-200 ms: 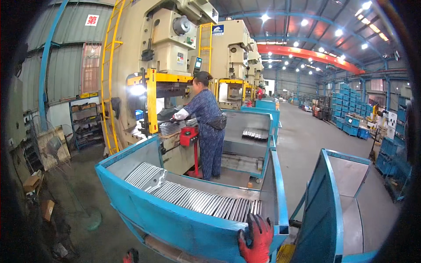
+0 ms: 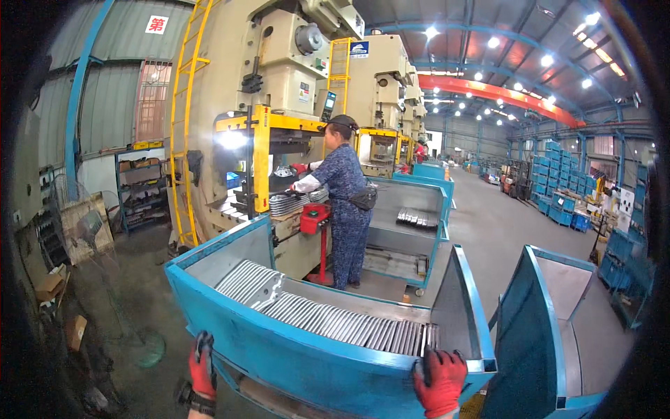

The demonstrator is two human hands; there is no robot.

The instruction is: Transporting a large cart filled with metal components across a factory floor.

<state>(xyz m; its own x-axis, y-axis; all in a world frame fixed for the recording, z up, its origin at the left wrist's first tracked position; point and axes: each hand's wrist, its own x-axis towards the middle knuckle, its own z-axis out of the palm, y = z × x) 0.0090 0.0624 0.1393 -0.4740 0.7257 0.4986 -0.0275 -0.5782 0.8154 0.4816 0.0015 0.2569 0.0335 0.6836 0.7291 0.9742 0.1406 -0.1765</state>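
A blue metal bin [image 2: 293,373] stands in front of me, filled along its length with stacked, curved silver metal parts [image 2: 342,322]. My right hand [image 2: 441,380], in a red glove with black fingers, is curled over the bin's near rim close to its right corner. My left hand [image 2: 202,366], gloved the same way, is raised beside the bin's outer front wall at the left. Its fingers point up and hold nothing visible; whether they touch the wall I cannot tell.
Beyond the bin a co-worker [image 2: 342,202] stands at a large beige press [image 2: 286,77]. A second blue bin [image 2: 527,328] is close on my right, another [image 2: 412,202] behind the co-worker. A fan [image 2: 91,227] and a shelf rack [image 2: 143,188] are at left.
My left hand has risen into view from the lower edge. The bin and my right hand sit farther right in the picture. The co-worker's arm has lifted toward the press.
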